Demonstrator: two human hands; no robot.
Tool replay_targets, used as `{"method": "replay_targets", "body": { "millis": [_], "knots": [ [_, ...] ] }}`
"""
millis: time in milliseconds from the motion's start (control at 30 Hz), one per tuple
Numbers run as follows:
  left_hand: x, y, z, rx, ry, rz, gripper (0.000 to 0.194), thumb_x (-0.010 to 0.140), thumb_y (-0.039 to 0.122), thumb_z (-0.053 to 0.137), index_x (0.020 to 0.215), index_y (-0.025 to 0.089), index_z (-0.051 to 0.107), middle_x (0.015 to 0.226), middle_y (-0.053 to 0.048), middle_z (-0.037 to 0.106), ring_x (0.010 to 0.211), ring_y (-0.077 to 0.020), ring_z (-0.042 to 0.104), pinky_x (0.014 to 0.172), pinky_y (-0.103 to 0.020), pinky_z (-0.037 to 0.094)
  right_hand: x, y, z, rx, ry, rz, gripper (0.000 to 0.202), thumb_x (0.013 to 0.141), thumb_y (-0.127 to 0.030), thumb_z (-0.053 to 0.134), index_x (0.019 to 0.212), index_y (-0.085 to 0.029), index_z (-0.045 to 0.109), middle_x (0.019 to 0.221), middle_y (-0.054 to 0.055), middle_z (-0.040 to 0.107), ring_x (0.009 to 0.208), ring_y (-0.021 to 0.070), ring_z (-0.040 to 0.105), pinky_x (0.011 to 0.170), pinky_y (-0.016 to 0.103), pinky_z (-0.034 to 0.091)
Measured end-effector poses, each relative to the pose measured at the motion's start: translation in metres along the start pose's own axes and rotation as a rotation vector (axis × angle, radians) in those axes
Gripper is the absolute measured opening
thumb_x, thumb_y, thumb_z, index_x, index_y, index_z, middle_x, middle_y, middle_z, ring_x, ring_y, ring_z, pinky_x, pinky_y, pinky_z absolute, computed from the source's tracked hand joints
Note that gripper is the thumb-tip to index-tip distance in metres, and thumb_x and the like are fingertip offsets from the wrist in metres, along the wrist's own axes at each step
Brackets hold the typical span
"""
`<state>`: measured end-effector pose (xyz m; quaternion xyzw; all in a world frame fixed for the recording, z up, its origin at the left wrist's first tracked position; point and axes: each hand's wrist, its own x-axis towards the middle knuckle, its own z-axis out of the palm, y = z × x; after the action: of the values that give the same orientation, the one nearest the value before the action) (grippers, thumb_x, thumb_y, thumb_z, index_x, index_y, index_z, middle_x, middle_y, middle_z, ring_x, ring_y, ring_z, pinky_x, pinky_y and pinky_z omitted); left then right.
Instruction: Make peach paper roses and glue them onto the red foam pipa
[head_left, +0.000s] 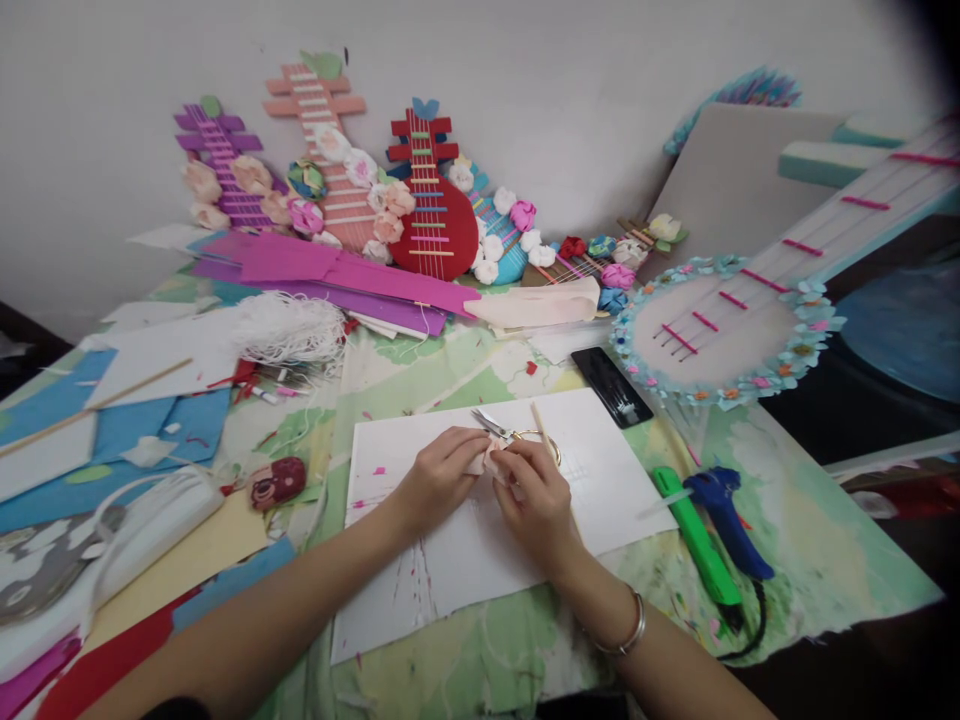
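At the far left, a thin wooden stick (150, 381) lies across blue sheets (195, 428), and behind them a purple lute model (225, 165) with paper flowers leans against the wall. Next come a red rounded object (277, 483) and, farther back, a tangled heap of white string (289, 328) beside long magenta sheets (300, 260). All this rests on a desk (840, 560) spread with a green patterned cloth. Toward the middle, a large white sheet (472, 560) lies flat, marked with pink specks and dark streaks. Over it, the left hand (439, 480) has its fingers drawn narrow, pinching a small piece of pale pink paper (493, 460). The red lute model (439, 235) stands at the back. Scissors (489, 423) with gold handles lie on the sheet just beyond the fingers, blades toward the upper left. The right hand (536, 500), with a silver bracelet (636, 630) at its wrist, pinches the same paper from the other side. Farther right are a black phone (611, 385), a green tool (697, 545), a blue glue gun (726, 520) and a big white lute model (727, 325) ringed with pale blue flowers
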<state>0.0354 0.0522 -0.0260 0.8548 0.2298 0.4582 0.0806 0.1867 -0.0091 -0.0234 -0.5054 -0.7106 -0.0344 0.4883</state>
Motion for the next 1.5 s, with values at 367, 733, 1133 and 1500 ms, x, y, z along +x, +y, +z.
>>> {"method": "replay_targets", "body": {
  "millis": [367,733,1133,1500],
  "knots": [
    [0.002,0.000,0.000,0.004,0.052,0.042,0.027,0.082,0.006,0.050,0.103,0.015,0.064,0.097,-0.011,0.070,0.090,-0.0174,0.066,0.080,-0.029,0.056,0.004,-0.003,-0.002,-0.040,0.010,-0.075,0.025,0.079,-0.005,0.052,0.100,-0.015,0.060,0.088,0.010,0.058,0.083,0.0181,0.060,0.070,0.032,0.055],
    [0.000,0.003,0.000,0.007,0.049,0.005,0.024,0.083,0.010,0.052,0.105,0.016,0.060,0.094,-0.010,0.070,0.088,-0.0172,0.067,0.079,-0.029,0.057,0.000,-0.001,-0.001,-0.050,0.024,-0.068,0.028,0.078,-0.007,0.052,0.104,-0.016,0.059,0.091,0.011,0.061,0.084,0.0186,0.062,0.073,0.033,0.056],
    [0.001,0.004,-0.001,-0.001,0.069,0.108,0.019,0.080,0.006,0.054,0.096,0.016,0.054,0.098,-0.011,0.069,0.092,-0.0173,0.066,0.081,-0.029,0.056,-0.004,0.005,0.000,-0.037,0.040,-0.029,0.022,0.080,-0.007,0.055,0.099,-0.016,0.061,0.090,0.010,0.066,0.088,0.0196,0.063,0.079,0.035,0.056],
    [0.003,0.006,0.000,-0.038,0.071,0.093,0.010,0.082,0.008,0.057,0.089,0.016,0.056,0.093,-0.011,0.069,0.085,-0.0157,0.066,0.078,-0.027,0.056,-0.007,0.008,0.001,-0.024,0.044,0.036,0.023,0.082,-0.009,0.055,0.102,-0.018,0.062,0.094,0.010,0.064,0.085,0.0181,0.064,0.075,0.033,0.057]
  ]
}}
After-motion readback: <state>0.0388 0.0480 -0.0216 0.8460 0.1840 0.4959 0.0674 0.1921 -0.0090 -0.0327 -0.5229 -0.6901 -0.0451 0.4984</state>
